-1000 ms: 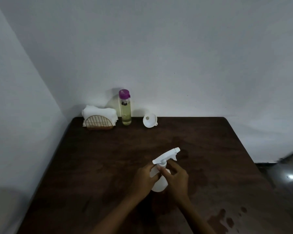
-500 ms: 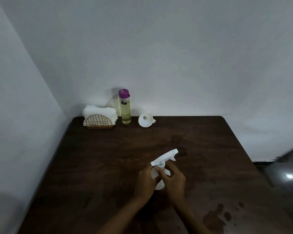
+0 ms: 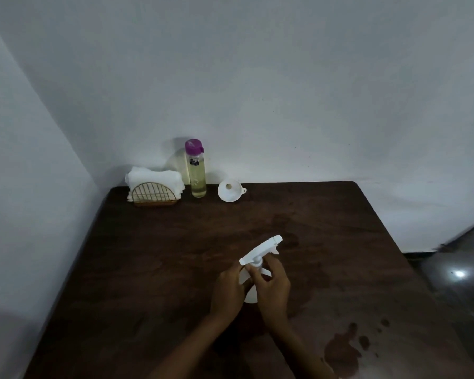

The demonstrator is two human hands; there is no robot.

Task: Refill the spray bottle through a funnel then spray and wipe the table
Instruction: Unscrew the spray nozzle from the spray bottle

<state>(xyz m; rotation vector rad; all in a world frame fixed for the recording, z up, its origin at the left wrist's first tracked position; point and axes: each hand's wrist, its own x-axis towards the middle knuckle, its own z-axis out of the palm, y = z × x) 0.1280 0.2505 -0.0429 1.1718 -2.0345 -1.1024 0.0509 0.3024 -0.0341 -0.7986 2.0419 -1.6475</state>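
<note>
White spray bottle (image 3: 260,250) upright, funnel (image 3: 229,190) tipped behind.

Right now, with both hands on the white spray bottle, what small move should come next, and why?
Probably twist the spray head off. The left hand grips the bottle body, the right hand pinches the collar under the head, which is still on, and the funnel lies unused at the far edge of the table.
</note>
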